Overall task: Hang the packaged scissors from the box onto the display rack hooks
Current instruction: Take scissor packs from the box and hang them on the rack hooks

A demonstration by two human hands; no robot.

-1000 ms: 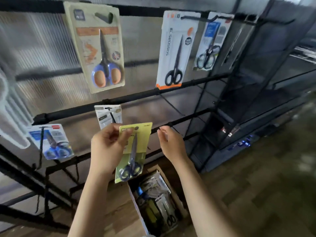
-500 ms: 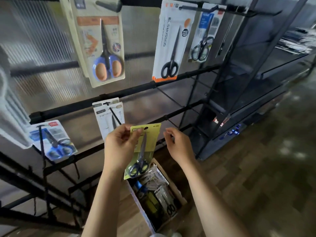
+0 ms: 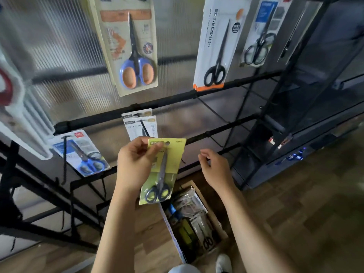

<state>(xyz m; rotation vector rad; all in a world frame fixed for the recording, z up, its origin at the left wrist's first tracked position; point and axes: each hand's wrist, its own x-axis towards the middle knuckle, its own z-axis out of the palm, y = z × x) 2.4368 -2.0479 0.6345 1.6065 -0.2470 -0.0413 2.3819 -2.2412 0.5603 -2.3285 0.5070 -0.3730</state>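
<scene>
My left hand [image 3: 136, 164] grips the top left corner of a yellow-green scissors pack [image 3: 165, 170] with dark-handled scissors, held upright in front of the black display rack [image 3: 177, 99]. The pack's hang hole shows just right of my thumb. My right hand [image 3: 214, 168] hovers to the right of the pack, fingers loosely curled, holding nothing and not touching it. Below, an open cardboard box [image 3: 214, 219] on the floor holds several more packaged scissors. A white pack [image 3: 141, 127] hangs on a hook right behind the held pack.
Hung packs: blue-orange scissors [image 3: 134, 48], tall white "SCISSORS" pack [image 3: 216, 44], a blue-white pack [image 3: 260, 34] top right, a blue pack [image 3: 82, 152] lower left. A bare hook [image 3: 212, 111] juts out right of centre. Dark shelving [image 3: 307, 107] stands right; wooden floor below.
The view has shifted down and left relative to the rack. My left hand still holds the yellow-green pack; my right hand has drawn slightly away from the pack's right edge.
</scene>
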